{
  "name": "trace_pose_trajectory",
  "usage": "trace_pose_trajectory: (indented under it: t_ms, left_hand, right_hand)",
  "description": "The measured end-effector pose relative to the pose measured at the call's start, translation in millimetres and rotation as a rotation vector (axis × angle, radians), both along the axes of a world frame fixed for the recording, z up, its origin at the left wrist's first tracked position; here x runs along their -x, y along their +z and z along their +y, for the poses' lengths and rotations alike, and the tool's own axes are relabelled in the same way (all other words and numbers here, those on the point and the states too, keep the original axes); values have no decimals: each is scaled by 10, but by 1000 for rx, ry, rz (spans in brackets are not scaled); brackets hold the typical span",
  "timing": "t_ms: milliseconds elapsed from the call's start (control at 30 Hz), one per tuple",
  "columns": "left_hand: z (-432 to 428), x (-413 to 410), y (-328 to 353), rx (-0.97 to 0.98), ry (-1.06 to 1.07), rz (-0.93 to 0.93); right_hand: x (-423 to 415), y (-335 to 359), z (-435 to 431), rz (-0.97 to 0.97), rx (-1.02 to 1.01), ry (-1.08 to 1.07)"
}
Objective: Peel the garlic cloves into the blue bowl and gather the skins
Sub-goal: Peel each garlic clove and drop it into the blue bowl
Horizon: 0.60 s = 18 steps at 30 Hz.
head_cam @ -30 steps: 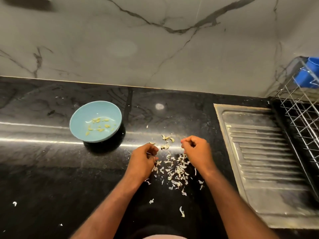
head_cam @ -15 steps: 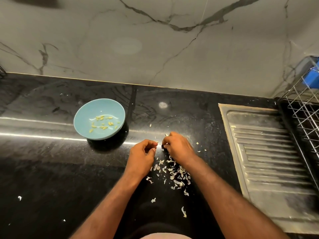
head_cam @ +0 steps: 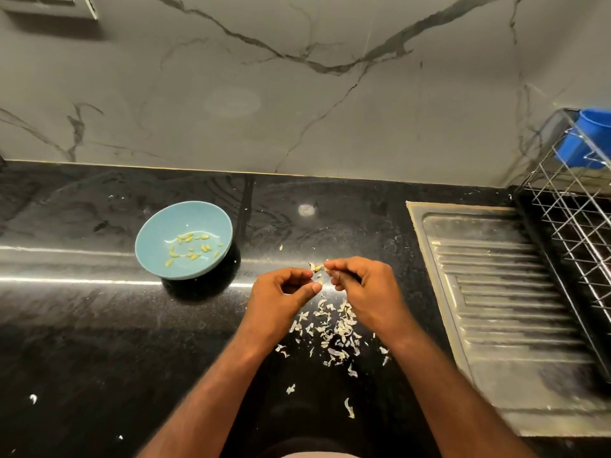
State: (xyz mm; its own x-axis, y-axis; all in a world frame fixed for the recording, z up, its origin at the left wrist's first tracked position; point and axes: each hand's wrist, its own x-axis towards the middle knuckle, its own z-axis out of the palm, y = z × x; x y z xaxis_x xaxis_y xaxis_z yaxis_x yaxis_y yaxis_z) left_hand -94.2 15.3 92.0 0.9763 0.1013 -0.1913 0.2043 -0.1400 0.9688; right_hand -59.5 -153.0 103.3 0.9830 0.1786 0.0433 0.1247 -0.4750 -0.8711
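Observation:
A light blue bowl (head_cam: 158, 226) stands on the black counter at the left, with several peeled yellowish cloves (head_cam: 190, 247) inside. To its right, my left hand (head_cam: 281, 299) and my right hand (head_cam: 363, 292) meet above the counter. A small garlic clove (head_cam: 318, 268) with skin on it is pinched in the fingertips of my right hand. My left hand's curled fingers and thumb sit right beside the clove; whether they touch it is unclear. A pile of pale garlic skins (head_cam: 330, 328) lies on the counter below my hands.
The black counter (head_cam: 82, 325) carries stray skin bits (head_cam: 348, 408) toward the front. A steel drainboard (head_cam: 496, 292) is sunk in at the right, with a wire rack (head_cam: 575, 226) holding a blue cup (head_cam: 585, 140) beyond it. A marble wall rises behind.
My right hand went left to the counter by my left hand, then both hands lifted slightly with a clove now between the fingertips. The view shifted a little.

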Motion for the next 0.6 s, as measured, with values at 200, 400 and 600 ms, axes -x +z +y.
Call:
trace_pose_trajectory:
  t_ms: [200,400,600]
  left_hand:
    - [-187,32,310,113,-68,-142]
    - [-240,76,483,67,-5,-308]
    - [-302,22,567,-244,-42,-587]
  right_hand:
    - [293,322,-3,-79,-113,-72]
    - [369,552,16,-53,-216,-163]
    - [412,668,1,-166,-158,-172]
